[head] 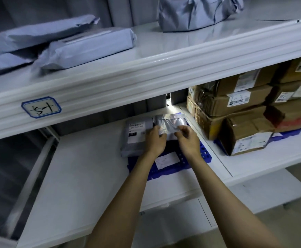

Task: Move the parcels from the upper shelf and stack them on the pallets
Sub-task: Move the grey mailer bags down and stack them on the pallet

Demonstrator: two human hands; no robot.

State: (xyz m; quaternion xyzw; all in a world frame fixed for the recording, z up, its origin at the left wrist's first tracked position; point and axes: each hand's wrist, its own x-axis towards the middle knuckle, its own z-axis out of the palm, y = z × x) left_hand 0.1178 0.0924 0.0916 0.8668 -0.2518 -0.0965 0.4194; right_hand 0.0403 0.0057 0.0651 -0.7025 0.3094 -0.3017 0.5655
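Observation:
On the lower shelf lies a blue pallet [187, 162] with a grey labelled parcel [135, 138] on its left part. A shiny silver parcel [169, 123] lies over the pallet's back. My left hand [157, 140] and my right hand [188, 138] both hold its near edge, fingers curled on it. A white label [166, 160] shows beneath my wrists. On the upper shelf [146, 68] lie several grey-blue flat parcels [85, 47] at left and a bulky crumpled one [196, 11] at the back.
Stacked cardboard boxes [244, 111] stand on a second blue pallet [287, 134] at the right of the lower shelf. A handwritten tag [41, 107] is stuck on the upper shelf's front rail. White shelf board [83, 167] lies left of the pallet.

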